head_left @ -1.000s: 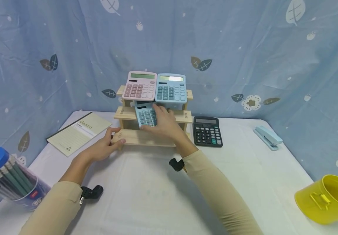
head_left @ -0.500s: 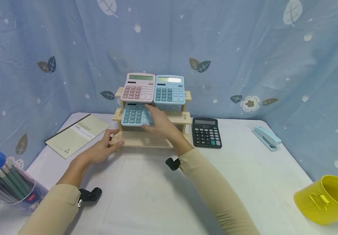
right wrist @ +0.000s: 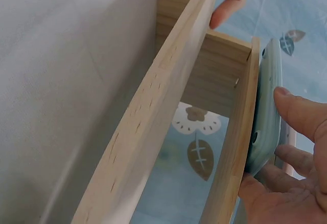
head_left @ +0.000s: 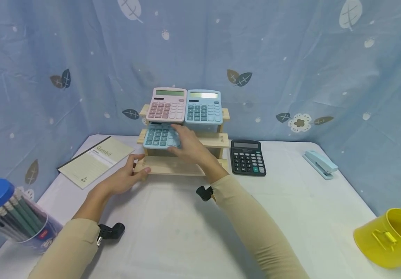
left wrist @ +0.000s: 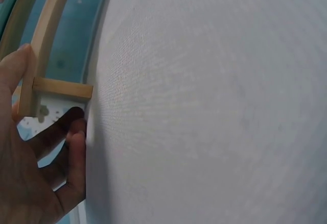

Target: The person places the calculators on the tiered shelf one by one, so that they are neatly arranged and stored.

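I have turned the small blue calculator point(head_left: 161, 136) square on the wooden rack's point(head_left: 172, 166) middle shelf; my right hand point(head_left: 190, 145) grips its right edge. My left hand point(head_left: 125, 176) clasps the rack's lower-left corner. Placement looks nearly complete.

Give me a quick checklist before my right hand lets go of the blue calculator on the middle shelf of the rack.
1. Right hand grips the calculator: ok.
2. Left hand steadies the rack at its bottom left corner: ok.
3. Calculator lies on the middle shelf, left side: ok.
4. Calculator seated fully, back edge against the rack: cannot tell.
5. Pink calculator and light blue calculator sit on the top shelf, side by side: ok.
6. Black calculator lies on the table, apart from the rack: ok.
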`<state>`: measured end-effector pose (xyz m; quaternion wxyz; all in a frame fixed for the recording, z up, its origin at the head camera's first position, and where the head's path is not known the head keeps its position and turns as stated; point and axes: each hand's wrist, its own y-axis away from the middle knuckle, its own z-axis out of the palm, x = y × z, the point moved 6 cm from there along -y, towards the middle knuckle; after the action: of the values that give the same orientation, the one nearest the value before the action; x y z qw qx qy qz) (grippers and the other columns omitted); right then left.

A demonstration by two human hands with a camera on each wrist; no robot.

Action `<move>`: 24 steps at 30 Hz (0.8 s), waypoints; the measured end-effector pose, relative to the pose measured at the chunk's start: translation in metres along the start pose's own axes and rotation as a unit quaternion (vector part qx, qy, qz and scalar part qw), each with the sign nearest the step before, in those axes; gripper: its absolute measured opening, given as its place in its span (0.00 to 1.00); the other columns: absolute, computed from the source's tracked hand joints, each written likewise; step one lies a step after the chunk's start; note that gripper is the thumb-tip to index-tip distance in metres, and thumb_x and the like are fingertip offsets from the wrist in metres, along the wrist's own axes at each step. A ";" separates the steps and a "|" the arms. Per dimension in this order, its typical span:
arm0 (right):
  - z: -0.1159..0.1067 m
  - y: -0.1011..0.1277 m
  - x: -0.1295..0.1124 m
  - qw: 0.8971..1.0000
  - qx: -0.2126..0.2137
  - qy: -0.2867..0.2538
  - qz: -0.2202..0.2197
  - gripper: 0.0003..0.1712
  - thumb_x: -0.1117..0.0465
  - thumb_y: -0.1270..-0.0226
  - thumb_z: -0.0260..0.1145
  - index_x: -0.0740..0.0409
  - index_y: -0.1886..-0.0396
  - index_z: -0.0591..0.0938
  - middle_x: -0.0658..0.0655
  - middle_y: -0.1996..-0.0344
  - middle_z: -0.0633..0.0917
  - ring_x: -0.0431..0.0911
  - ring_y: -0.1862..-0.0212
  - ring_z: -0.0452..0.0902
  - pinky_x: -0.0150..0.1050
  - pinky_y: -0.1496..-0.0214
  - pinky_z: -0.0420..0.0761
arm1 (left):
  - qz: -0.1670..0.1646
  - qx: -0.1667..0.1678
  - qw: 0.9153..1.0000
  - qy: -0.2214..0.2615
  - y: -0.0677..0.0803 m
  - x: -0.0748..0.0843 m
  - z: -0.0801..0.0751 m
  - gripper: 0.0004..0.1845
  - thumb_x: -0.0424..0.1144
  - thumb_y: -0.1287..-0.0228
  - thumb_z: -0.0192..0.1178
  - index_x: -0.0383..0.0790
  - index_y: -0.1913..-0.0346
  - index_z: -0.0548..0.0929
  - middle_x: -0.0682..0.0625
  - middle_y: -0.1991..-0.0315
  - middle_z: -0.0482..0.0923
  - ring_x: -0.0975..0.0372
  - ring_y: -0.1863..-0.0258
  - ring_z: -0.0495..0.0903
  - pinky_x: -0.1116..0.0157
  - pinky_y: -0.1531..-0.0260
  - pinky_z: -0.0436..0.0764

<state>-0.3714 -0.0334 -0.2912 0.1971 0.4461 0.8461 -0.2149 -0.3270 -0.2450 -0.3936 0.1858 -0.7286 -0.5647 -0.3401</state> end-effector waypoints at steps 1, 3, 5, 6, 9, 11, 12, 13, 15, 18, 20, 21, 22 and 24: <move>0.000 0.000 0.000 1.000 -0.002 0.001 -0.002 0.47 0.55 0.28 0.70 0.59 0.18 0.55 0.61 0.21 0.62 0.54 0.20 0.55 0.45 0.18 0.50 | -0.002 0.000 1.000 0.000 0.000 -0.001 0.000 0.43 0.65 0.22 0.47 0.47 0.20 0.42 0.22 0.32 0.67 0.33 0.32 0.69 0.39 0.38 0.71; 0.001 0.000 0.000 1.000 -0.004 0.002 -0.010 0.48 0.54 0.28 0.70 0.59 0.18 0.54 0.61 0.21 0.61 0.54 0.20 0.54 0.44 0.18 0.51 | -0.004 0.001 1.000 0.001 0.001 -0.001 0.000 0.43 0.65 0.22 0.47 0.48 0.20 0.42 0.23 0.32 0.67 0.34 0.32 0.69 0.39 0.38 0.72; 0.000 0.002 0.000 1.000 -0.003 0.000 -0.018 0.49 0.53 0.28 0.70 0.59 0.18 0.53 0.61 0.21 0.60 0.53 0.20 0.54 0.43 0.19 0.52 | -0.004 0.002 1.000 0.003 0.001 -0.001 0.000 0.43 0.65 0.22 0.47 0.48 0.20 0.42 0.23 0.32 0.67 0.34 0.33 0.70 0.39 0.39 0.72; -0.001 0.004 0.001 1.000 -0.001 -0.001 -0.023 0.50 0.53 0.28 0.70 0.59 0.17 0.53 0.61 0.20 0.60 0.53 0.20 0.54 0.43 0.19 0.54 | -0.004 0.003 1.000 0.002 0.001 -0.001 0.000 0.43 0.65 0.22 0.47 0.48 0.20 0.42 0.23 0.32 0.67 0.34 0.33 0.70 0.40 0.39 0.72; -0.005 0.014 0.004 0.999 0.005 -0.002 -0.040 0.51 0.52 0.29 0.71 0.61 0.18 0.53 0.62 0.21 0.60 0.53 0.20 0.56 0.44 0.20 0.55 | -0.004 0.007 1.000 0.004 0.002 -0.002 0.000 0.42 0.65 0.22 0.48 0.48 0.20 0.43 0.23 0.31 0.67 0.35 0.33 0.70 0.39 0.38 0.72; -0.009 0.021 0.008 0.999 0.008 0.004 -0.052 0.50 0.52 0.30 0.71 0.61 0.18 0.54 0.62 0.21 0.61 0.54 0.21 0.57 0.46 0.20 0.56 | -0.004 0.008 1.000 0.003 0.002 -0.001 0.001 0.42 0.64 0.22 0.48 0.47 0.20 0.43 0.22 0.31 0.65 0.34 0.32 0.69 0.39 0.38 0.71; -0.011 0.025 0.009 0.998 0.010 0.006 -0.060 0.50 0.53 0.31 0.71 0.61 0.19 0.55 0.62 0.21 0.61 0.54 0.21 0.58 0.47 0.20 0.56 | -0.004 0.007 1.000 0.004 0.002 -0.001 0.002 0.42 0.64 0.22 0.48 0.47 0.20 0.43 0.22 0.31 0.65 0.34 0.32 0.69 0.39 0.38 0.71; -0.013 0.028 0.011 0.998 0.012 0.008 -0.067 0.49 0.54 0.31 0.72 0.61 0.19 0.56 0.62 0.21 0.62 0.54 0.21 0.58 0.48 0.20 0.57 | -0.004 0.006 1.000 0.005 0.001 0.000 0.003 0.42 0.64 0.22 0.48 0.47 0.20 0.44 0.22 0.31 0.65 0.34 0.32 0.69 0.38 0.38 0.71; -0.018 0.035 0.014 0.996 0.015 0.011 -0.082 0.48 0.55 0.32 0.72 0.60 0.19 0.59 0.61 0.22 0.63 0.55 0.22 0.58 0.50 0.20 0.55 | -0.002 0.006 1.000 0.003 0.001 0.001 0.003 0.42 0.64 0.22 0.48 0.46 0.20 0.44 0.21 0.30 0.63 0.33 0.32 0.67 0.37 0.37 0.70; -0.026 0.044 0.018 0.994 0.019 0.017 -0.102 0.44 0.55 0.32 0.72 0.57 0.21 0.63 0.60 0.23 0.66 0.55 0.22 0.59 0.53 0.19 0.53 | -0.001 0.006 1.000 0.000 0.001 0.002 0.002 0.43 0.65 0.23 0.48 0.47 0.20 0.43 0.21 0.29 0.61 0.31 0.30 0.65 0.36 0.36 0.68; -0.030 0.050 0.021 0.993 0.016 0.027 -0.110 0.42 0.55 0.31 0.72 0.56 0.22 0.66 0.59 0.24 0.68 0.55 0.22 0.59 0.53 0.19 0.51 | 0.000 0.007 1.000 -0.003 0.001 0.002 0.000 0.43 0.65 0.23 0.48 0.48 0.20 0.43 0.20 0.29 0.59 0.30 0.30 0.63 0.34 0.35 0.67; -0.032 0.053 0.022 0.993 0.014 0.032 -0.113 0.41 0.55 0.31 0.72 0.56 0.22 0.67 0.58 0.24 0.69 0.55 0.22 0.59 0.53 0.19 0.51 | -0.001 0.006 1.000 -0.003 0.001 0.002 0.000 0.43 0.65 0.23 0.48 0.48 0.20 0.43 0.20 0.28 0.58 0.30 0.29 0.62 0.34 0.35 0.66; -0.033 0.056 0.024 0.993 0.011 0.037 -0.113 0.40 0.54 0.31 0.72 0.55 0.23 0.68 0.57 0.24 0.69 0.55 0.22 0.59 0.54 0.19 0.51 | -0.001 0.007 1.000 -0.003 0.001 0.002 -0.001 0.42 0.65 0.23 0.48 0.49 0.20 0.43 0.20 0.28 0.58 0.30 0.29 0.62 0.34 0.35 0.65; -0.036 0.062 0.028 0.993 0.005 0.047 -0.110 0.39 0.53 0.31 0.71 0.54 0.23 0.69 0.56 0.24 0.69 0.55 0.22 0.58 0.55 0.19 0.51 | -0.001 0.006 1.000 -0.004 0.001 0.000 -0.001 0.42 0.65 0.23 0.47 0.48 0.20 0.43 0.19 0.28 0.56 0.29 0.29 0.60 0.33 0.34 0.65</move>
<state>-0.3386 0.0362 -0.2875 0.1301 0.3607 0.8973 -0.2184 -0.3265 -0.2456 -0.3925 0.1876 -0.7284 -0.5682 -0.3337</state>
